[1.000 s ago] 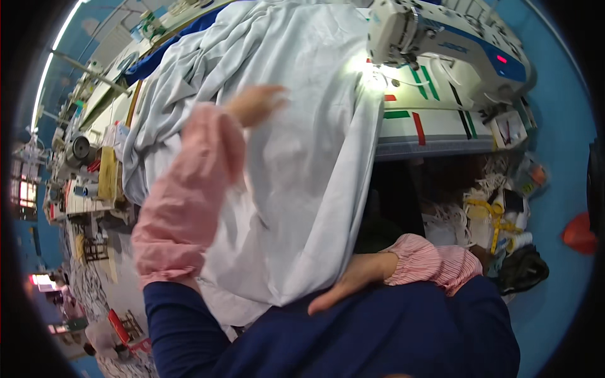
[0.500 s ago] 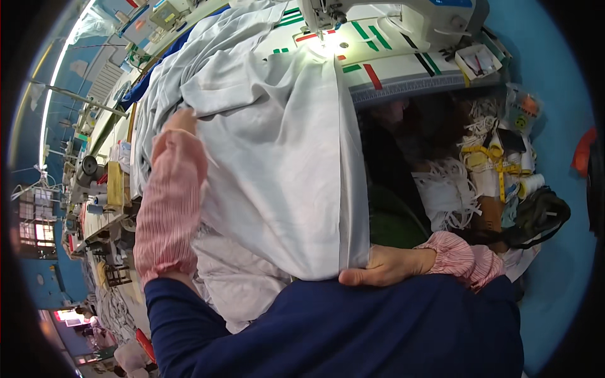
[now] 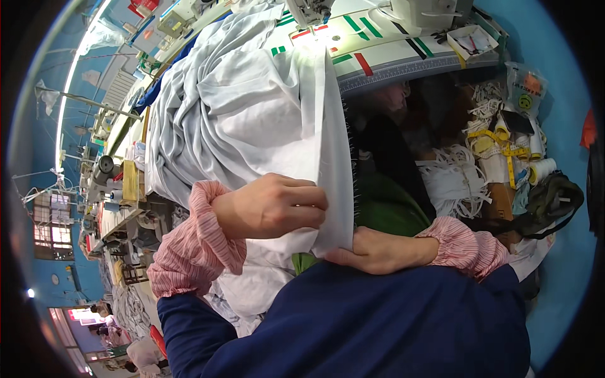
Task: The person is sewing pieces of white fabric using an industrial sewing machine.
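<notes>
A large pale grey cloth (image 3: 258,126) drapes from the sewing machine (image 3: 310,14) down to my lap. Its right side is a long folded strip with a dark fringed edge, running up under the lit needle area. My left hand (image 3: 274,205) is closed on the cloth beside the fold, fingers curled with the knuckles up. At the lower end of the strip, my right hand (image 3: 387,249) pinches the cloth's edge, its thumb partly covered by the cloth.
Coloured tape strips mark the white machine table (image 3: 403,31), where a small white box (image 3: 472,42) sits. To the right are white cords (image 3: 457,179), a yellow measuring tape (image 3: 512,165), thread spools (image 3: 543,169) and a dark bag (image 3: 554,205). Other workstations line the left.
My left hand has come down and right from the cloth's left side to the folded strip. My right hand stays at the lower end, slightly higher. The strip's dark fringed edge now shows.
</notes>
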Demonstrator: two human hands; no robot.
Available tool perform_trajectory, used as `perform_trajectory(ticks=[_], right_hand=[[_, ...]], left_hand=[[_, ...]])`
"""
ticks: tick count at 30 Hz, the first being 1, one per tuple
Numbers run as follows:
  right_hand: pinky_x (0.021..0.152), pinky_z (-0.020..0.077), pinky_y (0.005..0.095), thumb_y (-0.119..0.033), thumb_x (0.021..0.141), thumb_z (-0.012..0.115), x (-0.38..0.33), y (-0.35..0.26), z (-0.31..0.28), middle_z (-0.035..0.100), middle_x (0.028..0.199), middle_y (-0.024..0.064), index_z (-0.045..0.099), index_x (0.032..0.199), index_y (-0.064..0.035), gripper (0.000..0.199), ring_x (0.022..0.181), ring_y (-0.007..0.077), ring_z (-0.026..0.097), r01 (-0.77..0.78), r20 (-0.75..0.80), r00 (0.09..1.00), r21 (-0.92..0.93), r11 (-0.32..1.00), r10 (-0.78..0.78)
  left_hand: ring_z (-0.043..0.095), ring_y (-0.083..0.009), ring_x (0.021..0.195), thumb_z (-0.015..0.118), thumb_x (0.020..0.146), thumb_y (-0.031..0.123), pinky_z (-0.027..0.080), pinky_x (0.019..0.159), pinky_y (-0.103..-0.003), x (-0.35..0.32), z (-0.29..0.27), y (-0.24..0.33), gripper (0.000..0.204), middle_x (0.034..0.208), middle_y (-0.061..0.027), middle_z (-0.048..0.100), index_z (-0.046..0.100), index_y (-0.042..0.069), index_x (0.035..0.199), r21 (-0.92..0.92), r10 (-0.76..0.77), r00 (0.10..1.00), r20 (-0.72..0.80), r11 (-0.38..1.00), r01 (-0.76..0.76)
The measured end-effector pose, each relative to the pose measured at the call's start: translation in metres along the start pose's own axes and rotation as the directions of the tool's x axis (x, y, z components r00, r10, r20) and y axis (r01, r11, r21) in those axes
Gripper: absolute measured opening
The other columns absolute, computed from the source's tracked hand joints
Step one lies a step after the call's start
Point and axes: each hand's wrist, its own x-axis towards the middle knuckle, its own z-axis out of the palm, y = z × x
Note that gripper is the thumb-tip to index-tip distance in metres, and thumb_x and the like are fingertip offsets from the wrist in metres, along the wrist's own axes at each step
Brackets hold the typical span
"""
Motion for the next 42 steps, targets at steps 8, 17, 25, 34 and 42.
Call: perform_trajectory(ticks=[8,17,25,34,42], right_hand=[[0.077,0.0484,0.0394,-0.034,0.099,0.051,0.005,-0.021,-0.021,0.063,0.088,0.0233,0.064,0.102,0.0016,0.038,0.085,0.0322,0.062,-0.002,0.293,0.953,-0.246,0.969,0.077],[0.079,0.0498,0.0256,-0.009,0.088,0.06,0.03,0.05,-0.066,0.066,0.106,0.0094,0.064,0.107,0.0024,0.022,0.095,0.0125,0.06,-0.199,0.26,0.936,-0.158,0.967,0.235],[0.062,0.0543,0.0299,-0.001,0.065,0.068,0.013,0.048,-0.093,0.068,0.09,0.0049,0.069,0.086,-0.0061,0.022,0.075,0.02,0.064,0.264,-0.077,0.791,-0.852,0.452,-0.606],[0.059,0.0532,0.0302,0.006,0.065,0.071,0.02,0.078,-0.11,0.07,0.082,0.0079,0.07,0.086,-0.0023,0.023,0.069,0.0221,0.064,0.121,-0.345,0.803,-0.703,0.701,-0.485],[0.06,0.0531,0.0292,0.009,0.065,0.071,0.054,0.072,-0.147,0.071,0.085,0.0076,0.071,0.088,-0.0019,0.026,0.07,0.0207,0.064,0.082,-0.398,0.817,-0.635,0.768,-0.417]], left_hand=[[0.062,-0.0245,0.079,0.06,0.079,0.009,0.054,0.066,-0.034,0.031,0.022,-0.02,0.011,0.092,-0.0101,0.059,0.057,0.0,0.084,-0.13,0.107,0.978,0.181,0.988,-0.084],[0.057,-0.0257,0.076,0.059,0.077,0.007,0.05,0.061,-0.036,0.034,0.046,-0.032,0.012,0.084,-0.0095,0.051,0.051,0.002,0.085,-0.186,0.152,0.981,0.119,0.974,-0.128],[0.058,-0.0302,0.077,0.061,0.079,0.005,0.05,0.066,-0.04,0.051,0.059,-0.063,0.012,0.083,-0.0139,0.054,0.051,0.0,0.078,-0.443,0.222,0.973,0.056,0.879,-0.175],[0.05,-0.03,0.122,0.067,0.084,0.032,0.037,0.101,-0.044,0.04,0.01,-0.292,0.039,0.126,-0.0103,0.059,0.064,0.006,0.112,0.295,-0.421,0.648,-0.634,0.643,0.707],[0.054,-0.033,0.118,0.067,0.085,0.022,0.041,0.1,-0.041,0.031,-0.01,-0.347,0.032,0.121,-0.0157,0.061,0.065,0.002,0.11,0.227,-0.417,0.639,-0.647,0.695,0.683]])
